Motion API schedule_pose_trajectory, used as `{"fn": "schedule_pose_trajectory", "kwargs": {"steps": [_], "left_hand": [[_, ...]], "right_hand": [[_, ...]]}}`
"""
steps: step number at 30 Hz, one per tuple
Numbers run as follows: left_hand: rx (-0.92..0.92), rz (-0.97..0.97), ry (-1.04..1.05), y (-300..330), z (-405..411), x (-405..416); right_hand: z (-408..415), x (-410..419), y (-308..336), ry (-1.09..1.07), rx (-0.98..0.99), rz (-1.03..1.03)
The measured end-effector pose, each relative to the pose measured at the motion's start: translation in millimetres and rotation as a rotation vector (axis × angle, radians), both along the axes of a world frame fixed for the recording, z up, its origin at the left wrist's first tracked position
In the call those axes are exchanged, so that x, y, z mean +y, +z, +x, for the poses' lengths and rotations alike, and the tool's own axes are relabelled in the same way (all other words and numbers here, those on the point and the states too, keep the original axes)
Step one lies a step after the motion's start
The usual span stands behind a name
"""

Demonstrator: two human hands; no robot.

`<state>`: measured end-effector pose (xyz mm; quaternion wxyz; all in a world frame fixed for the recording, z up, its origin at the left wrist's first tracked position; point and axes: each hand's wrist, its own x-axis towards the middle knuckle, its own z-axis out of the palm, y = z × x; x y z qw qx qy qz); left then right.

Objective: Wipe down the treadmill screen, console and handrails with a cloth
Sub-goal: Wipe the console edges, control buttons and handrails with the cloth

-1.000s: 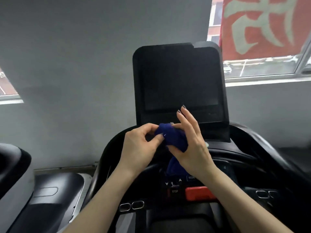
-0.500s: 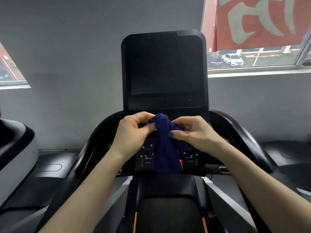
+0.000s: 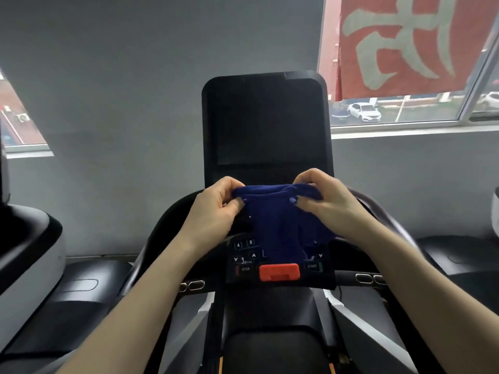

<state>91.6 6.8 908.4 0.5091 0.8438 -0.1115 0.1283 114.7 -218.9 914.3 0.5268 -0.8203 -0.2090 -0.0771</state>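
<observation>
A dark blue cloth [image 3: 278, 225] hangs spread between my two hands in front of the treadmill, just below its dark screen [image 3: 266, 122]. My left hand [image 3: 213, 209] pinches the cloth's upper left corner. Its upper right corner is gripped by my right hand [image 3: 321, 201]. The cloth drapes over the upper part of the console [image 3: 243, 255], hiding some buttons. Below it sit a red safety key [image 3: 279, 271] and the STOP and START buttons. Black handrails [image 3: 151, 255] curve out on both sides; the right handrail [image 3: 394, 225] is partly behind my right arm.
Neighbouring treadmills stand at the left [image 3: 29, 247] and right [image 3: 459, 255]. A grey wall is behind the screen, with a window [image 3: 405, 109] at the upper right showing a red banner and parked cars. Metal grip sensors [image 3: 193, 285] sit on the crossbar.
My hands have drawn apart and the bunched cloth has been stretched out wide between them. The view has shifted, so the screen sits at a different place in the frame.
</observation>
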Motion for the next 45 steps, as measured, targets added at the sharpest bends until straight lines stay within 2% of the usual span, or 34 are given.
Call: {"fn": "schedule_pose_trajectory", "kwargs": {"steps": [7, 12, 16, 23, 31, 34, 45], "left_hand": [[-0.022, -0.048, -0.049, 3, 1, 31], [-0.036, -0.009, -0.034, 5, 4, 47], [-0.075, -0.049, -0.072, 12, 10, 55], [-0.019, -0.027, -0.072, -9, 15, 64], [0.06, -0.098, 0.017, -113, -31, 48], [0.104, -0.057, 0.069, -166, -52, 40], [0.339, 0.052, 0.184, -394, -102, 0]], "right_hand": [[-3, 30, -3, 0.04, 0.086, 0.047], [0, 46, -1, -0.027, 0.016, -0.055], [8, 56, 9, -0.1, -0.093, -0.129], [12, 63, -4, -0.169, -0.147, -0.234], [-20, 55, -101, -0.098, -0.027, -0.292], [-35, 47, -150, -0.041, 0.005, -0.348], [-60, 18, -381, 0.128, 0.267, -0.558]]}}
